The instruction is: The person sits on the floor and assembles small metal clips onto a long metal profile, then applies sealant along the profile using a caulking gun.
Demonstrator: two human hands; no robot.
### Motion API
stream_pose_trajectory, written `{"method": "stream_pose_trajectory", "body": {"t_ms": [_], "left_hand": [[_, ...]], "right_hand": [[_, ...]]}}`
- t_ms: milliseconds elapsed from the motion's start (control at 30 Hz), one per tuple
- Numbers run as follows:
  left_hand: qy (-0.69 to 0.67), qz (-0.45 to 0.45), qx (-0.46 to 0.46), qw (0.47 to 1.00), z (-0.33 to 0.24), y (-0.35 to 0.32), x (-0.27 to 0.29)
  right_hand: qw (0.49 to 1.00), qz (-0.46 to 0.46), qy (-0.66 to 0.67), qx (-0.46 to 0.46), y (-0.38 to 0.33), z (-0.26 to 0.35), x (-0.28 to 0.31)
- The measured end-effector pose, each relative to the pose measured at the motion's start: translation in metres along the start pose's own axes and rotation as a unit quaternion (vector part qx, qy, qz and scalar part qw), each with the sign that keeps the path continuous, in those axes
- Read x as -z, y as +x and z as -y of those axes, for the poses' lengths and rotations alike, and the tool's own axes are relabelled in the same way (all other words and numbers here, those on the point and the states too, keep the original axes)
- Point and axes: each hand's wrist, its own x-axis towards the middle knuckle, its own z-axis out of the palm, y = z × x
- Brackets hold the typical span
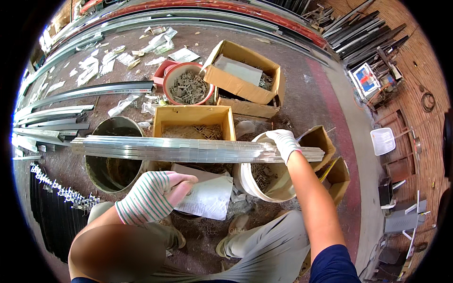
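A long bundle of silvery metal strips [188, 150] lies crosswise in front of me, over a wooden box and buckets. My right hand [286, 144], in a white knit glove, lies over the bundle near its right end, with its fingers bent over the far edge. On the near side of the strips, my left hand [153, 194] wears a white glove with green stripes. Its fingers are curled and pressed together, apart from the bundle; anything inside them is hidden. Beside it, a crumpled white sheet [207, 197] hangs between my knees.
Small metal clips fill a red-rimmed bucket [211, 97] and partly fill a white bucket [246, 181]. Beyond the wooden box [193, 112] stand cardboard boxes [236, 85]. A dark bucket [93, 167] is at left, near black profiles [49, 212]. Scraps litter the floor.
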Motion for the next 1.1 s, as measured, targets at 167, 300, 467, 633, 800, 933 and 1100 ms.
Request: {"method": "stream_pose_trajectory", "body": {"t_ms": [167, 300, 467, 633, 800, 933, 1100], "left_hand": [[-0.019, -0.006, 0.021, 1.0, -0.002, 0.0, -0.001], [-0.03, 0.005, 0.025, 0.999, -0.002, 0.004, -0.003], [-0.022, -0.003, 0.032, 0.999, -0.002, 0.001, -0.003], [-0.026, -0.007, 0.032, 0.999, 0.0, 0.001, -0.003], [-0.023, -0.006, 0.025, 0.999, -0.004, 0.004, -0.004], [-0.029, -0.01, 0.03, 0.999, -0.004, 0.007, -0.005], [-0.027, -0.009, 0.028, 0.999, -0.005, 0.009, -0.006]], "right_hand": [[0.998, -0.041, -0.017, 0.044, -0.003, 0.002, -0.002], [0.989, -0.055, -0.067, 0.117, 0.027, -0.034, 0.012], [0.973, -0.086, -0.186, 0.105, 0.011, -0.011, 0.025], [0.991, 0.05, -0.117, 0.032, -0.013, -0.001, 0.01], [0.99, 0.069, -0.095, 0.08, -0.001, -0.019, 0.012], [0.973, 0.114, -0.183, 0.082, 0.009, -0.028, 0.025], [0.88, 0.115, -0.342, 0.308, 0.02, -0.045, 0.033]]}}
